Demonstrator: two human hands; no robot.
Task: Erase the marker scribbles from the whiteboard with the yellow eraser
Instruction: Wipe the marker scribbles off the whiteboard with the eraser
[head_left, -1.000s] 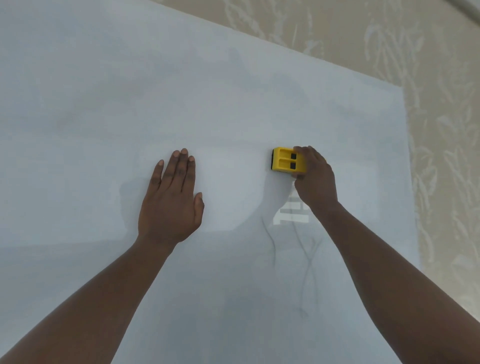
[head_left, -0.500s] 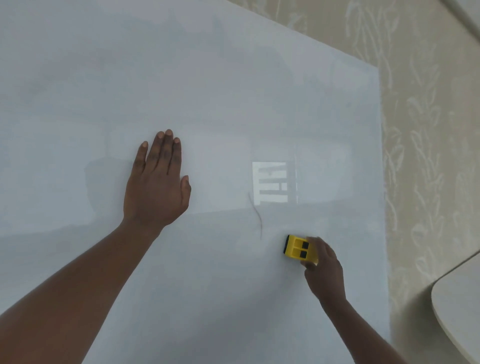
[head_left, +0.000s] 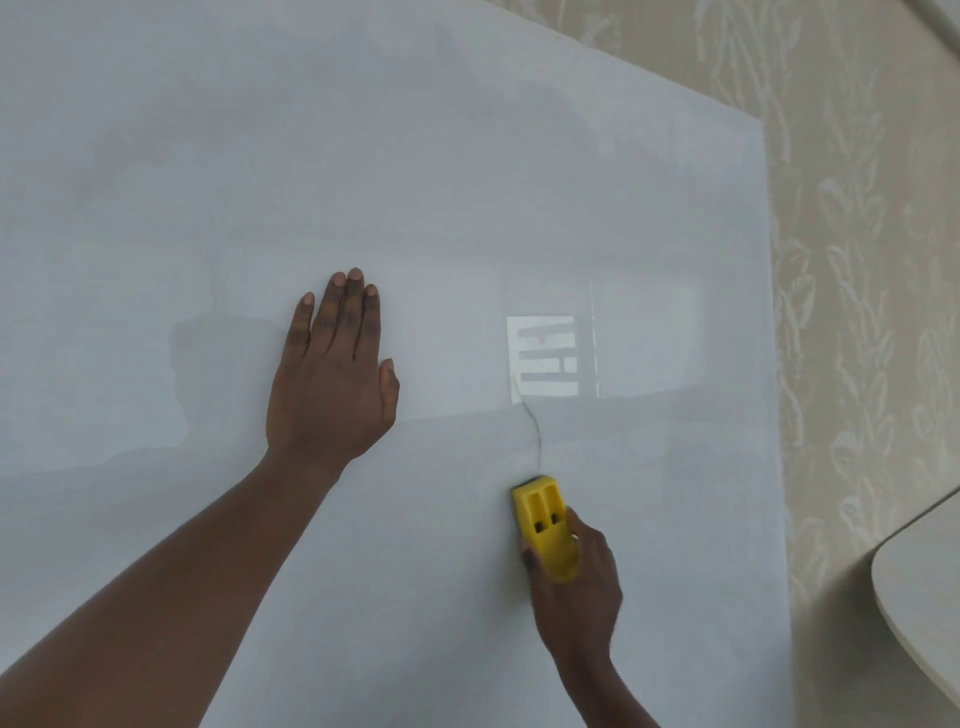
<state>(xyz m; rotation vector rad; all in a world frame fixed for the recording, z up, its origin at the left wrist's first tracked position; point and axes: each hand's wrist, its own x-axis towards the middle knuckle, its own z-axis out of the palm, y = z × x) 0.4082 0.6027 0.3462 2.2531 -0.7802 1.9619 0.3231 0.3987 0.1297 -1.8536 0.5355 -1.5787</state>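
A large whiteboard (head_left: 467, 182) fills most of the view. My right hand (head_left: 576, 592) grips the yellow eraser (head_left: 545, 525), which is pressed flat on the board low and right of centre, its long side pointing up. Just above the eraser's top end runs a thin dark marker line (head_left: 532, 421), curving up to a bright window reflection. My left hand (head_left: 332, 374) lies flat on the board to the left, fingers together and pointing up, holding nothing.
Beige patterned wallpaper (head_left: 857, 260) lies beyond the board's right edge. A pale rounded table edge (head_left: 924, 597) juts in at the lower right. The bright rectangle (head_left: 545, 358) on the board is a reflection.
The eraser went down the board from beside the reflection, then shifted left and turned upright under the remaining line. The scribbles to the right of that line are gone. My left hand stayed flat.
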